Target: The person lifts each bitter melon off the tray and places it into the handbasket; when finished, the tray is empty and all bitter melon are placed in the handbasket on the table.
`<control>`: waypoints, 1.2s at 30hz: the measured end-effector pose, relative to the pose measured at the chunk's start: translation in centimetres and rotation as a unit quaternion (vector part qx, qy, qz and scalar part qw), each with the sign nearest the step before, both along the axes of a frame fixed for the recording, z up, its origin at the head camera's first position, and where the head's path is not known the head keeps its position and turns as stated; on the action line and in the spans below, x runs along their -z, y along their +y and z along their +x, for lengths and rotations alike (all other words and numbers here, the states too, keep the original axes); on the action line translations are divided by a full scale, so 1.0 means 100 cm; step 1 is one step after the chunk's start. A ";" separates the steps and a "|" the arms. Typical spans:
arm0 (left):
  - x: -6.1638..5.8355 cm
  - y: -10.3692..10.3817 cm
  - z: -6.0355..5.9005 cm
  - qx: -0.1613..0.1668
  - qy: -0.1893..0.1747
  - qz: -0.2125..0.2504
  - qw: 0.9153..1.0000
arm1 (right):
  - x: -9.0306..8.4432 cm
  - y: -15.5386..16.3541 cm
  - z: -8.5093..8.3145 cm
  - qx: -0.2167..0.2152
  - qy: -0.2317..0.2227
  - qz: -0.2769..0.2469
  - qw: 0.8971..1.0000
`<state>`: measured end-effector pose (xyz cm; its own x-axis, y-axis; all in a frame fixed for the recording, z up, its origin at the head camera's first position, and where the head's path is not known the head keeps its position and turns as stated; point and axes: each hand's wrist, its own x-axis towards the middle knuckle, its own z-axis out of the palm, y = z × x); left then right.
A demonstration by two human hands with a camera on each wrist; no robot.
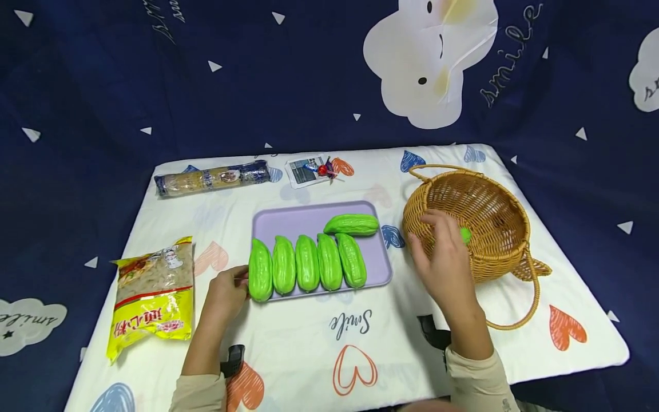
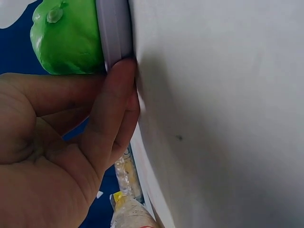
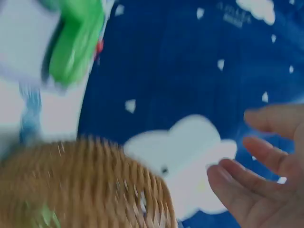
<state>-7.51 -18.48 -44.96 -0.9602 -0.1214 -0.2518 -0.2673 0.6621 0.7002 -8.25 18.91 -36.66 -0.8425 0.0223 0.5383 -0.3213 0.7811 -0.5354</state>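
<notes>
6 gourds (image 1: 308, 262) on tray (image 1: 288, 220) | 1 more in basket (image 1: 494, 252) | 2 hands: L (image 1: 226, 293), R (image 1: 445, 260)

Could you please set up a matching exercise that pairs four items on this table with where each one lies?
Things:
1. yellow noodle packet
2. woven wicker basket
3. lilac plastic tray
4. long clear pasta packet

Places:
A. far left, at the back
B. middle, holding green toy gourds
C. right side, tipped over
D. near left edge

Pairs: 1-D, 2-C, 3-B, 4-A

green gourds (image 1: 307, 263): 6 on tray, 1 in basket | tray (image 1: 288, 220): 1 | basket (image 1: 465, 223): 1 | food packets (image 1: 153, 294): 3
</notes>
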 end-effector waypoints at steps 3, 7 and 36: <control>0.000 0.000 0.000 -0.003 -0.001 -0.001 1.000 | 0.010 -0.017 0.001 -0.053 -0.027 0.016 0.998; 0.000 0.001 0.000 -0.003 -0.002 0.000 1.000 | 0.029 -0.035 0.002 -0.098 -0.075 0.045 0.991; -0.002 0.004 0.001 -0.003 -0.001 -0.032 0.999 | 0.080 -0.058 0.001 -0.104 -0.186 0.107 0.971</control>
<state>-7.45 -18.11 -44.73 -0.9588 -0.1434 -0.2453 -0.2731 0.7036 0.6560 -8.17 13.12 -44.63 -0.9540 -0.2477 0.1688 -0.2990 0.8259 -0.4779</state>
